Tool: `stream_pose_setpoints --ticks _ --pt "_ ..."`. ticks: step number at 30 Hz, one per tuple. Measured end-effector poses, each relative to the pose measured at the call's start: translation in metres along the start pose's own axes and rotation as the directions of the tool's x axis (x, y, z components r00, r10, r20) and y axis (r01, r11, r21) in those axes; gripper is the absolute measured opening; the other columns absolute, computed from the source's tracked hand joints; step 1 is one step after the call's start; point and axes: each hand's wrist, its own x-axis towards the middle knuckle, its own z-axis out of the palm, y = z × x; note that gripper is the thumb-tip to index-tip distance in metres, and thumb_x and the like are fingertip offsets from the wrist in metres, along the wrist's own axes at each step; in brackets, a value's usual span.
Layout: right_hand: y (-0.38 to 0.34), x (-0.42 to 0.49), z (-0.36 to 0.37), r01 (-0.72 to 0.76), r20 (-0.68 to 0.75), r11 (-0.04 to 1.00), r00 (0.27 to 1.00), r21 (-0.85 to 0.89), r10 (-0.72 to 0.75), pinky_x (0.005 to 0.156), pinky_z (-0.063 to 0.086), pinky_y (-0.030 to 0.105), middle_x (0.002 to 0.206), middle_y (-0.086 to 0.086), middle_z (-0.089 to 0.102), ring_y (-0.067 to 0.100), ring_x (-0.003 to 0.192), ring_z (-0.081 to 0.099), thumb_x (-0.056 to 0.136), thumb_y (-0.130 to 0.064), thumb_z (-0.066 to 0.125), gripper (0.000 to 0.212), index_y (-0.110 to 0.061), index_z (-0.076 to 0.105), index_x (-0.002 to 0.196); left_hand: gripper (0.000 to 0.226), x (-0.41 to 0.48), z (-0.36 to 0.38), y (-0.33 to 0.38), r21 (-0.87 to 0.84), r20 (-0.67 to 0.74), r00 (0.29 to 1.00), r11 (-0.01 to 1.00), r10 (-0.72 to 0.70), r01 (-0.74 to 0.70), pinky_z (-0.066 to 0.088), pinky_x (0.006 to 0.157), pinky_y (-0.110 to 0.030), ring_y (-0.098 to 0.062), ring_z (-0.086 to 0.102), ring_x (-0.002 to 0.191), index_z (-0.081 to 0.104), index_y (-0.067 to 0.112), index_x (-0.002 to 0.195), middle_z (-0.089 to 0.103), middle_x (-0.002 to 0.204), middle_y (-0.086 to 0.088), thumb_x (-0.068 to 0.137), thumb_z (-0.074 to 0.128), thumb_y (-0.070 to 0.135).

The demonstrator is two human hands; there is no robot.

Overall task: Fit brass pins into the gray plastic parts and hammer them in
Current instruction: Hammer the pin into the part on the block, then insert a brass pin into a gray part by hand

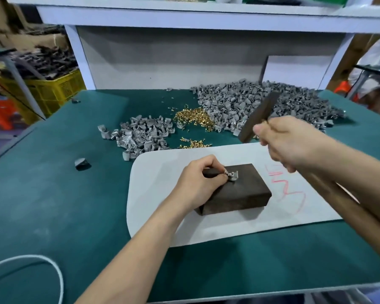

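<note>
My left hand (pixel 199 179) pinches a small gray plastic part (pixel 232 176) and holds it down on top of a dark metal block (pixel 239 194). The pin in the part is too small to make out. My right hand (pixel 287 143) grips a hammer by its wooden handle (pixel 338 198), and the dark hammer head (pixel 259 117) is raised above and to the right of the block. A heap of brass pins (pixel 193 118) lies behind the block, with a smaller scatter of pins (pixel 193 143) nearer.
A white sheet (pixel 228 224) with red scribbles lies under the block on the green table (pixel 64 205). A large pile of gray parts (pixel 257 104) sits at the back right, a smaller pile (pixel 140 134) at centre left. A white cable (pixel 53 270) loops at front left.
</note>
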Motion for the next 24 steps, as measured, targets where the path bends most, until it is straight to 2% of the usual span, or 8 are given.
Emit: stream_pose_setpoints --ticks 2,3,5,6,8,14,18,24 --pt "0.009 0.015 -0.007 -0.015 -0.056 0.95 0.998 0.312 0.034 0.032 0.029 0.018 0.032 -0.003 0.037 0.017 0.028 0.035 0.101 -0.03 0.037 0.039 -0.009 0.044 0.069 0.02 -0.002 -0.002 0.003 0.096 -0.047 0.982 0.979 0.184 -0.179 0.049 0.085 -0.026 -0.01 0.063 0.089 0.06 0.021 0.074 0.07 0.093 0.004 0.08 0.069 0.005" --pt "0.016 0.022 -0.006 -0.069 0.007 0.877 0.997 0.475 0.074 0.032 0.025 0.015 0.033 -0.002 0.034 0.017 0.029 0.031 0.102 -0.03 0.037 0.039 -0.009 0.044 0.069 0.017 -0.003 -0.003 0.005 0.172 -0.076 0.939 0.932 0.334 -0.318 0.047 0.083 -0.023 -0.009 0.062 0.088 0.061 0.019 0.077 0.068 0.092 0.004 0.081 0.068 0.004" --pt "0.032 0.03 0.003 -0.27 0.259 0.607 0.96 0.747 0.108 0.033 0.022 0.013 0.035 -0.003 0.029 0.013 0.029 0.026 0.101 -0.032 0.035 0.037 -0.012 0.043 0.071 0.012 -0.006 -0.005 0.007 0.295 -0.1 0.8 0.786 0.591 -0.544 0.049 0.08 -0.027 -0.013 0.061 0.086 0.061 0.014 0.084 0.066 0.089 0.002 0.082 0.065 0.003" --pt "0.041 0.033 0.008 -0.371 0.377 0.463 0.922 0.805 0.082 0.033 0.022 0.013 0.036 -0.005 0.027 0.01 0.028 0.024 0.1 -0.034 0.034 0.036 -0.013 0.043 0.072 0.012 -0.007 -0.006 0.007 0.334 -0.111 0.737 0.724 0.667 -0.604 0.051 0.078 -0.031 -0.015 0.061 0.085 0.06 0.015 0.086 0.066 0.088 0.001 0.083 0.064 0.004" --pt "0.059 0.036 0.023 -0.47 0.486 0.284 0.874 0.836 0.016 0.032 0.021 0.017 0.038 -0.007 0.025 0.006 0.027 0.023 0.098 -0.034 0.034 0.034 -0.014 0.043 0.072 0.015 -0.007 -0.007 0.007 0.4 -0.13 0.648 0.637 0.751 -0.659 0.052 0.075 -0.036 -0.017 0.061 0.085 0.055 0.019 0.09 0.066 0.088 0.0 0.084 0.063 0.007" --pt "0.1 0.041 0.055 -0.483 0.479 -0.074 0.875 0.872 -0.07 0.033 0.016 0.016 0.05 -0.01 0.011 0.004 0.029 0.014 0.089 -0.029 0.04 0.024 -0.013 0.044 0.073 0.02 -0.007 -0.005 0.011 0.553 -0.086 0.55 0.499 0.831 -0.667 0.048 0.074 -0.04 -0.021 0.061 0.083 0.054 0.019 0.091 0.069 0.087 -0.001 0.083 0.065 0.005" --pt "0.109 0.047 0.058 -0.495 0.484 -0.138 0.868 0.858 -0.107 0.03 0.021 0.015 0.05 -0.011 0.012 0.004 0.035 0.01 0.093 -0.029 0.038 0.026 -0.013 0.046 0.073 0.02 -0.004 -0.002 0.011 0.592 -0.063 0.51 0.443 0.858 -0.673 0.045 0.073 -0.037 -0.021 0.059 0.081 0.054 0.017 0.09 0.069 0.086 -0.001 0.083 0.065 0.002" --pt "0.107 0.049 0.06 -0.513 0.499 -0.123 0.857 0.85 -0.125 0.027 0.023 0.016 0.051 -0.011 0.011 0.003 0.035 0.009 0.092 -0.029 0.04 0.029 -0.012 0.048 0.071 0.023 -0.004 0.001 0.011 0.601 -0.022 0.527 0.432 0.85 -0.672 0.045 0.074 -0.039 -0.022 0.058 0.082 0.054 0.018 0.09 0.069 0.087 -0.001 0.081 0.068 0.001"
